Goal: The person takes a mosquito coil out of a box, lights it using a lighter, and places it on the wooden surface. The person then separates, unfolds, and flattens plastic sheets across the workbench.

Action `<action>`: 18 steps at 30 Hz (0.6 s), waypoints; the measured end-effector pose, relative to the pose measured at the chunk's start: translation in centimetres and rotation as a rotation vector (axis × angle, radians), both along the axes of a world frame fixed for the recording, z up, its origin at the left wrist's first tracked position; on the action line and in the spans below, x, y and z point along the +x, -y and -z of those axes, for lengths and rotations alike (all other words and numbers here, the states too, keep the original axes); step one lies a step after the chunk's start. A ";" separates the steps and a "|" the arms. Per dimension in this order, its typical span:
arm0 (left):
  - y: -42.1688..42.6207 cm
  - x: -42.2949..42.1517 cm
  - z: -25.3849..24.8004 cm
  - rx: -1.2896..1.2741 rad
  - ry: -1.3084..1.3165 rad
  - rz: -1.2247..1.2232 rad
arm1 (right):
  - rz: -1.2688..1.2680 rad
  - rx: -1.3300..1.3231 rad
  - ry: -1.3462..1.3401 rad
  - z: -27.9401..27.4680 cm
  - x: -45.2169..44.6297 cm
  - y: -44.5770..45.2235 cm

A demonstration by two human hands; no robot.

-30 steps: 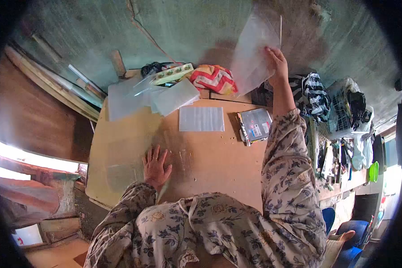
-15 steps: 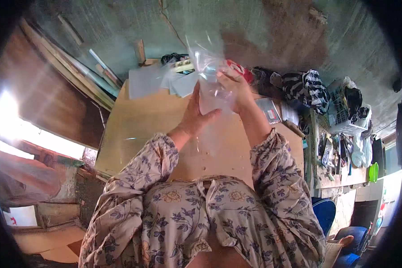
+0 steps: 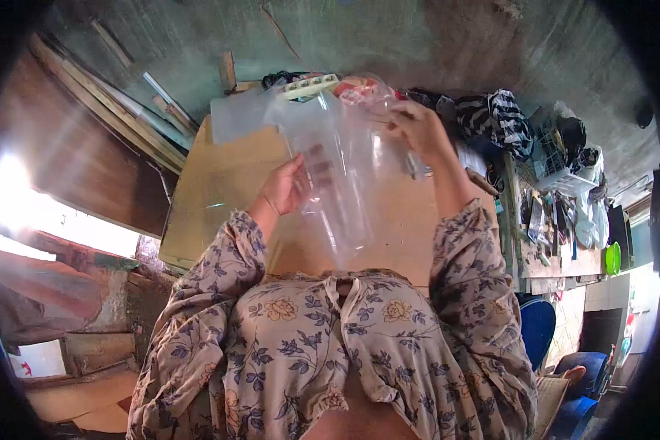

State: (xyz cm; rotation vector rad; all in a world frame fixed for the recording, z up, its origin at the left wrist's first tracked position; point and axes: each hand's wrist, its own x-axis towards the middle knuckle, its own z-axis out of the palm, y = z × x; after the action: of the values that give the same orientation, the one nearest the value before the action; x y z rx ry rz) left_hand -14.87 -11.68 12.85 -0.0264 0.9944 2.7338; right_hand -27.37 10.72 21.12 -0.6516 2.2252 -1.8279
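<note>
A large clear plastic bag (image 3: 337, 198) hangs unfolded above the tabletop, its surface wrinkled and shiny. My left hand (image 3: 287, 185) grips its left edge, with the thumb in front and the fingers showing through the plastic from behind. At the bag's upper right, my right hand (image 3: 418, 130) pinches the plastic between thumb and fingers. Part of the bag's top is blurred, so its opening is hard to make out.
Under the bag is a wooden table (image 3: 220, 220). Translucent sheets (image 3: 238, 117), a power strip (image 3: 308, 86) and a red item (image 3: 363, 89) lie along its back. To the right are a striped black-and-white bag (image 3: 510, 121), a basket (image 3: 561, 172) and a green bowl (image 3: 613, 258).
My hands have moved apart, the right one outward and the left one to the left. The bunched plastic between them is now spread out and hangs lower.
</note>
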 end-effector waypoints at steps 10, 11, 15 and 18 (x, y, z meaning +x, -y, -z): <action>4.7 -0.4 8.8 -0.785 0.598 -0.342 | 0.137 0.294 0.234 18.4 -4.5 -10.8; 5.9 -1.0 12.3 -0.957 0.475 -0.355 | 0.157 0.217 0.296 19.3 -4.1 -11.1; 2.4 0.3 14.3 -1.322 0.270 -0.552 | 0.353 1.070 -0.246 16.8 1.7 -8.9; 1.4 2.8 13.2 -1.738 0.203 -0.398 | 0.292 1.146 -0.232 16.3 5.1 -6.1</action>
State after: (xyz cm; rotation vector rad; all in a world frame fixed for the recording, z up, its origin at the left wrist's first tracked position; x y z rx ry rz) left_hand -12.11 -13.10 -0.31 -0.7705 2.9753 1.1301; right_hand -22.23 16.78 4.84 -0.2913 3.0550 -0.2844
